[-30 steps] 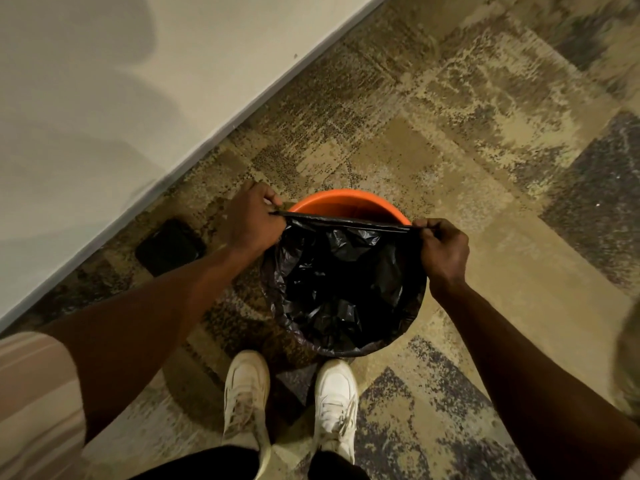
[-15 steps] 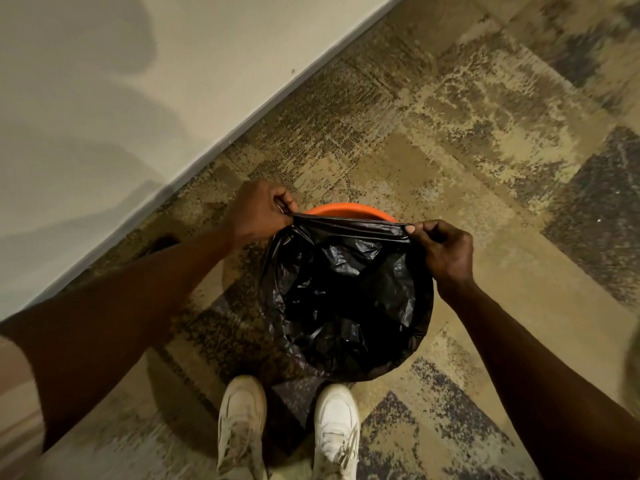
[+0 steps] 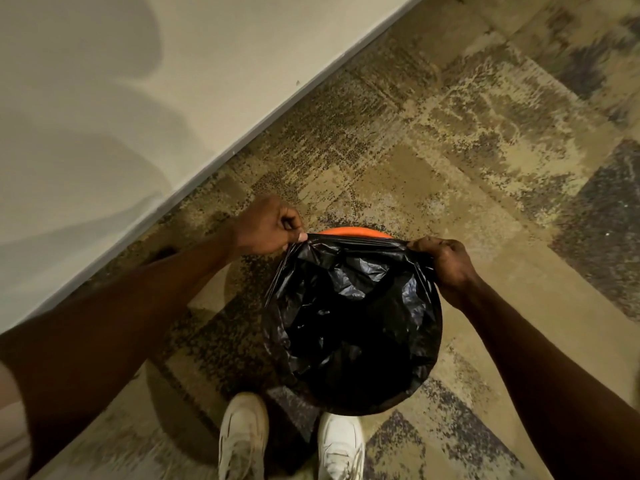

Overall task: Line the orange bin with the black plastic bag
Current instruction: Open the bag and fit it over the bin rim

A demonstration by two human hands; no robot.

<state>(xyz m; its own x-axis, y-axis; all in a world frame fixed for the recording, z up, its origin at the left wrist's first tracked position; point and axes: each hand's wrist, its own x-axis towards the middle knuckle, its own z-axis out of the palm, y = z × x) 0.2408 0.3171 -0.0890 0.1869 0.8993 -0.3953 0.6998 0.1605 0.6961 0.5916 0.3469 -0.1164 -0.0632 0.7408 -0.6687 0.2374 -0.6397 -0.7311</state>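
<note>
Black plastic bag (image 3: 349,317) far edge stretched taut between left hand (image 3: 266,226) and right hand (image 3: 446,261), both grips pinched closed on it; orange bin (image 3: 356,231) rim just beyond

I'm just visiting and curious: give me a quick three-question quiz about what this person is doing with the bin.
1. True or false: both hands grip the black bag.
2. Which part of the orange bin still shows? A) the far rim B) the near rim C) its base
3. Fill in: the white shoes stand on patterned ____.

Key: 1. True: the left hand and right hand each pinch the bag's far edge. 2. A. 3. carpet.
</note>
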